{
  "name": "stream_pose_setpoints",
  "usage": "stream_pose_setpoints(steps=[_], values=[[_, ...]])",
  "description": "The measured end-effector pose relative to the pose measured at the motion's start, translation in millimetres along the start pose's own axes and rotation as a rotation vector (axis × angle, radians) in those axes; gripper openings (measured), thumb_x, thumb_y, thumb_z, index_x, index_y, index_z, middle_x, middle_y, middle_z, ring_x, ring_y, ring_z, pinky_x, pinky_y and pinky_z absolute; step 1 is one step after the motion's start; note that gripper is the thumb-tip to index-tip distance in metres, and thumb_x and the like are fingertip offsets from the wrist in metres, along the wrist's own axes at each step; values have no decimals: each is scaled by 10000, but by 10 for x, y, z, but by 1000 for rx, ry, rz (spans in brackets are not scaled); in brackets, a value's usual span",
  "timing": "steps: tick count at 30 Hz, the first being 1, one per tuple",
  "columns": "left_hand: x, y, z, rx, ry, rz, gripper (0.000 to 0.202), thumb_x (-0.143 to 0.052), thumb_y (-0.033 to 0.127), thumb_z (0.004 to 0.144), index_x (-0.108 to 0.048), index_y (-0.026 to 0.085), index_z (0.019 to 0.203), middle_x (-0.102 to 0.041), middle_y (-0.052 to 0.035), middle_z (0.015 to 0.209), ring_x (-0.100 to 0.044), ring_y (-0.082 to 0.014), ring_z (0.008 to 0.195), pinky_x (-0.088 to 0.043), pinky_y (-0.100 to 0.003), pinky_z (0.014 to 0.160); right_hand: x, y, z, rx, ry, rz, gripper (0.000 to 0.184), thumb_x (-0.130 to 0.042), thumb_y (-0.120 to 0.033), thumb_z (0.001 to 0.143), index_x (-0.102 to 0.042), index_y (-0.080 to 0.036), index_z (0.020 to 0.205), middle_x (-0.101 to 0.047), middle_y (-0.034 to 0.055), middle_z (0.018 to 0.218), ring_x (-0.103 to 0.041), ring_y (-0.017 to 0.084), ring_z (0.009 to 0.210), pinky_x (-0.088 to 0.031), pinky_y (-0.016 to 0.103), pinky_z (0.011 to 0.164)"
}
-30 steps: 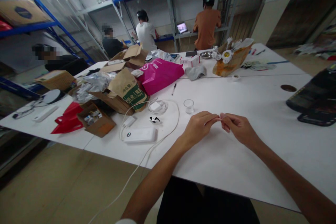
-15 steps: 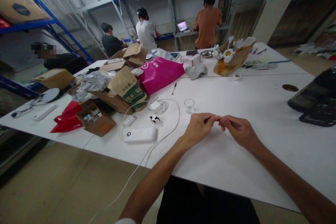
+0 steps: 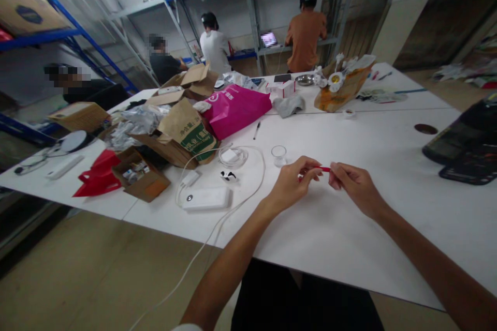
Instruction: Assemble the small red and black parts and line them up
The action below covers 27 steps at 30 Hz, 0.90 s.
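Note:
My left hand (image 3: 292,183) and my right hand (image 3: 354,187) are held just above the white table (image 3: 349,232), fingertips facing each other. Both pinch a small thin red thing (image 3: 325,169) that stretches between them; I cannot make out what it is. A small clear cup (image 3: 278,155) stands on the table just beyond my left hand. To the left lie a white power bank (image 3: 207,198), a coiled white cable (image 3: 234,156) and a small black-and-white item (image 3: 228,175).
Brown paper bags (image 3: 186,132), a pink bag (image 3: 236,106), a red bag (image 3: 98,175) and an open carton (image 3: 142,181) crowd the table's left. Dark devices (image 3: 464,150) lie at the right edge. Several people work at the far shelves.
My hands have drawn slightly apart and lifted a little, and the red thing now shows stretched between the fingertips.

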<state>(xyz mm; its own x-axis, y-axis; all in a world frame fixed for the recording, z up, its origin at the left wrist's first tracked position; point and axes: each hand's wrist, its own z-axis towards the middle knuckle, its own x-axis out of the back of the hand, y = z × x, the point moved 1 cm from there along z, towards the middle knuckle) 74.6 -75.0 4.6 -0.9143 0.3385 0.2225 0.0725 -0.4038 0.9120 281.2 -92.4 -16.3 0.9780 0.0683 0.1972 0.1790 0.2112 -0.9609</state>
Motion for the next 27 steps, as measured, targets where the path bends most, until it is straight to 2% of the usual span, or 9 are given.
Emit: stream_pose_setpoints(steps=[5,9,13,18,21,24,27], values=[[60,-20,-1,-43,-26,123,182,-653,335,1086,-721,174,1137,-819,-56,922,-764,-128,789,-607,-240,755,56,73,11,-128,-212,124,612,-585,-744,1041,-694,-181,828,-605,30,702,-527,147,655,-454,294,634],[113,-26,-5,-64,-60,246,237,-612,372,1111,-756,186,1139,-794,-33,863,-730,-113,733,-589,-227,748,97,105,-6,-147,-258,110,550,-678,-709,1004,-742,-175,888,-602,18,692,-511,138,649,-437,282,622],[120,-34,-14,-102,-59,338,297,-564,388,1135,-777,181,1133,-781,-35,833,-706,-110,713,-561,-223,756,75,64,-16,-76,-203,32,577,-669,-729,995,-752,-178,842,-582,20,673,-500,140,643,-423,282,601],[86,-16,-22,-43,47,294,375,-587,467,1118,-800,172,1028,-725,-3,680,-622,-84,574,-503,-196,648,18,15,-28,68,-65,-115,536,-678,-704,996,-797,-197,869,-639,30,685,-556,151,621,-456,289,578],[87,25,-5,26,36,215,391,-610,503,1100,-792,169,1009,-686,21,627,-585,-74,524,-463,-187,588,12,37,-31,138,18,-159,435,-718,-638,998,-824,-225,910,-726,38,770,-659,174,699,-556,307,687],[101,89,14,74,16,203,467,-593,536,1098,-738,163,857,-600,43,552,-546,-69,496,-422,-191,556,27,73,-30,167,67,-116,329,-776,-567,983,-844,-246,995,-798,48,890,-747,203,813,-622,333,803],[102,134,18,112,-22,230,609,-496,578,1124,-654,165,706,-578,29,532,-525,-72,500,-420,-208,572,52,97,-29,150,103,-45,320,-855,-527,926,-854,-250,1087,-825,58,956,-784,220,840,-664,351,807]])
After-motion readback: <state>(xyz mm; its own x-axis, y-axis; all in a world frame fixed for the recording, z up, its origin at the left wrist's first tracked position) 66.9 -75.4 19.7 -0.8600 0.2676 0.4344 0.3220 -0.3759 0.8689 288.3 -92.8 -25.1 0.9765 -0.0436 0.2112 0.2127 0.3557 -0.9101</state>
